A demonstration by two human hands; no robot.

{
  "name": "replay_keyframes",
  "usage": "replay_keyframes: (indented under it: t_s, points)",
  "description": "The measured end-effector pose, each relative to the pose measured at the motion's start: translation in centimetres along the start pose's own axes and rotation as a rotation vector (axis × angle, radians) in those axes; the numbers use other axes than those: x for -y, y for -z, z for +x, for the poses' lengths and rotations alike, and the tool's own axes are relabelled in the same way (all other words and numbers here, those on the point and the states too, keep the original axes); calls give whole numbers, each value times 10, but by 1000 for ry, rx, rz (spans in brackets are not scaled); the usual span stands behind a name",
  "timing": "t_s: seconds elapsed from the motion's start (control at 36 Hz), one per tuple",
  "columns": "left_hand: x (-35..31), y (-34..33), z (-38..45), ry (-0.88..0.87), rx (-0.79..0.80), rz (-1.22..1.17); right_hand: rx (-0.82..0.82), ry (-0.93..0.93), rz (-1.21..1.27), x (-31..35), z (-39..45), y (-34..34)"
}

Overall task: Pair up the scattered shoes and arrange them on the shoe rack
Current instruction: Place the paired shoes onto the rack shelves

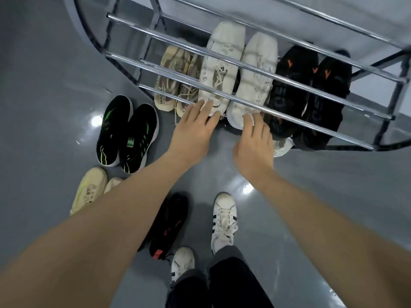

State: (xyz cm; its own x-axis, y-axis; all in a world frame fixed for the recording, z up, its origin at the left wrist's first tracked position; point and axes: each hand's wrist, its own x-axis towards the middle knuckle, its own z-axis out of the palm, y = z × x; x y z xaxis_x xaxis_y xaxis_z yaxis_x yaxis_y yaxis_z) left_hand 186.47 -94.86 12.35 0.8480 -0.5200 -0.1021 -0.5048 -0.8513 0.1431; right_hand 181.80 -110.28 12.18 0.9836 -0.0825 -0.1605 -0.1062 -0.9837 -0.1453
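**Reaching for the white pair on the bottom shelf**

Looking down from the head camera, so everything is a bit bent by the wide lens. The shoe rack [233,97] is shiny metal tubes with dark side frames, and its top and right side run out of the picture. The tubes cross right over the shoes below, so none of those show whole.

On the low tier there are three pairs side by side: tan sneakers [175,81] on the left, chunky white sneakers [238,72] in the middle, black shoes with orange marks [311,90] on the right. The print on the sides is too blurry to read properly.

The left hand [195,127] is flat, fingers spread and loose, tips touching the heel of the left white sneaker. The right hand [255,138] is also uncurled, fingertips on the heel of the right white one, gripping nothing. Just past it a pale shoe tip [282,146] pokes out, mostly hidden by the hand and the rack, can't tell what it belongs to.

On the glossy grey floor [44,107]: a knit-looking black pair with green stripes [127,134] close together, a cream pair [93,190] half covered by the left forearm, and one black shoe with red bits [166,223], also partly under the arm.

The person's own feet are at the bottom in white lace-up sneakers with dark stripes [223,221], dark trousers [233,283] cut off by the edge.
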Motion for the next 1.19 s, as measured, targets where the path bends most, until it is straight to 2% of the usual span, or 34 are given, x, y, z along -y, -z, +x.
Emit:
replay_keyframes:
  t_s: [0.08,0.25,0.39,0.53,0.69,0.94,1.19]
  points:
    - [-2,16,-9,71,-1,-18,-3,46,6,7,-3,12]
    - [-7,52,-32,176,54,-83,89,16,182,26,-14,44]
    - [-8,74,-63,242,81,-181,192,55,173,39,-36,66]
    - [-3,97,-102,284,197,-186,234,7,231,61,-69,79]
    - [6,123,-163,260,271,-214,232,-37,304,97,-125,88]
    - [2,154,-252,135,268,-207,185,-79,367,144,-227,102]
    - [-4,147,-320,144,264,-309,222,-208,426,157,-293,83]
